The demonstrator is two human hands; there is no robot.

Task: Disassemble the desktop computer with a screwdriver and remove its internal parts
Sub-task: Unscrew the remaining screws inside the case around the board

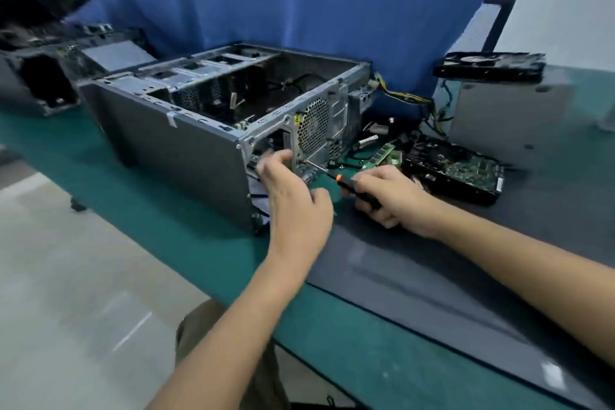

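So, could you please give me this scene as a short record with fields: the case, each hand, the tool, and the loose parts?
case: lies on its side on the green table, upper side open
left hand: at the rear panel, fingers against the metal; grip unclear
right hand: grips the screwdriver
tool tip: at the rear panel, just below the fan grille
loose parts: circuit board, memory sticks, silver box, all to the right of the case
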